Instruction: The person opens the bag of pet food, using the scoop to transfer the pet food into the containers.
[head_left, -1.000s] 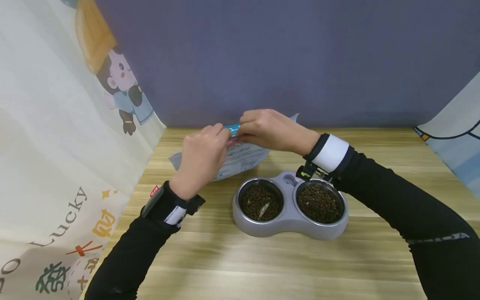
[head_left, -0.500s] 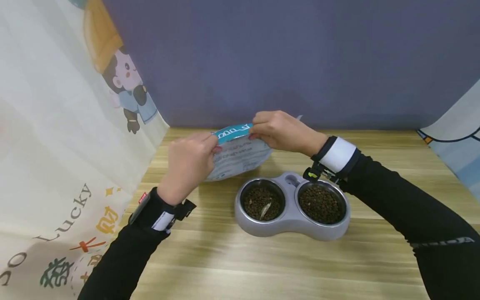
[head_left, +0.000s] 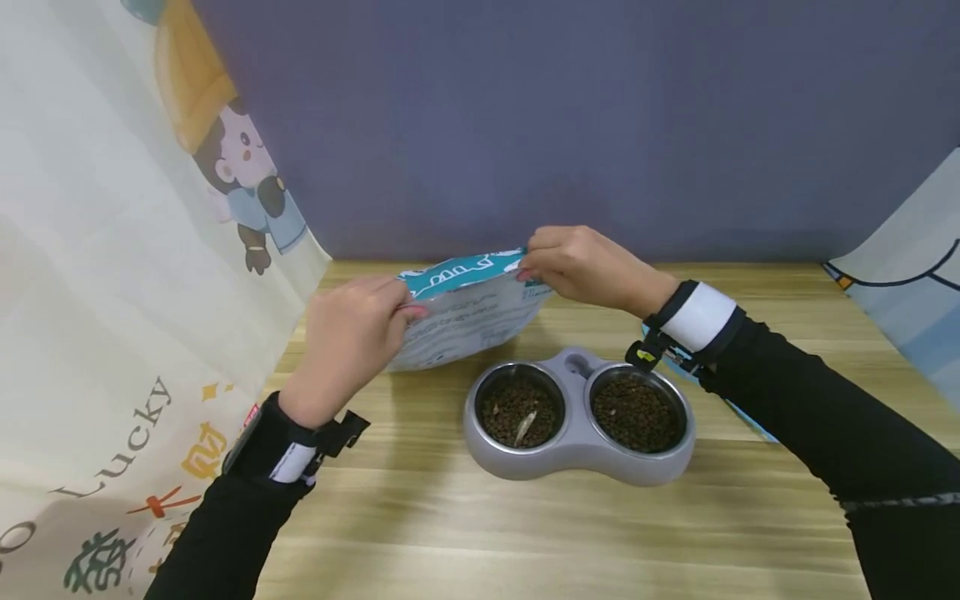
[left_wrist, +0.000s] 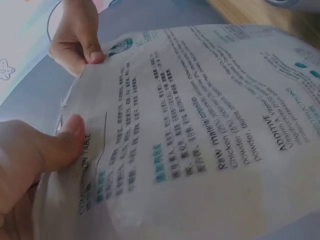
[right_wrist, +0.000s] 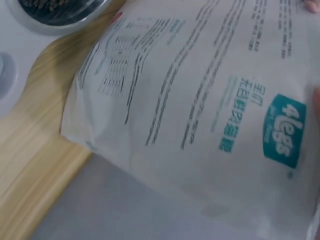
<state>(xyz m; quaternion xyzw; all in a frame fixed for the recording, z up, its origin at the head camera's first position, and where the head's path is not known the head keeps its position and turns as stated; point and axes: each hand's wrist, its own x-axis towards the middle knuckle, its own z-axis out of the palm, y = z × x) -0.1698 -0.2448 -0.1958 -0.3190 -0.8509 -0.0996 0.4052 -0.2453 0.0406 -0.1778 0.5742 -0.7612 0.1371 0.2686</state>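
Observation:
A white pet food bag (head_left: pixel 472 325) with a teal band along its top stands tilted behind the bowls. My left hand (head_left: pixel 352 337) pinches the left end of its top edge, thumb on the near face. At the other end, my right hand (head_left: pixel 588 265) pinches the same edge, and the band stretches between the hands. Printed text and a teal "4legs" logo (right_wrist: pixel 284 131) face the right wrist camera. In the left wrist view, the left thumb (left_wrist: pixel 72 132) presses on the printed face near the edge.
A grey double feeder (head_left: pixel 577 462) stands in front of the bag. Brown kibble fills both its metal bowls, and a pale sliver (head_left: pixel 525 428) lies in the left one. A blue-edged flat thing (head_left: pixel 752 421) shows beside my right forearm. A blue-grey wall (head_left: pixel 585 125) closes the back.
My hands have moved apart along the bag's top edge, the left one leftward and nearer, the right one rightward. More of the teal band shows. The blue-edged thing has come into sight.

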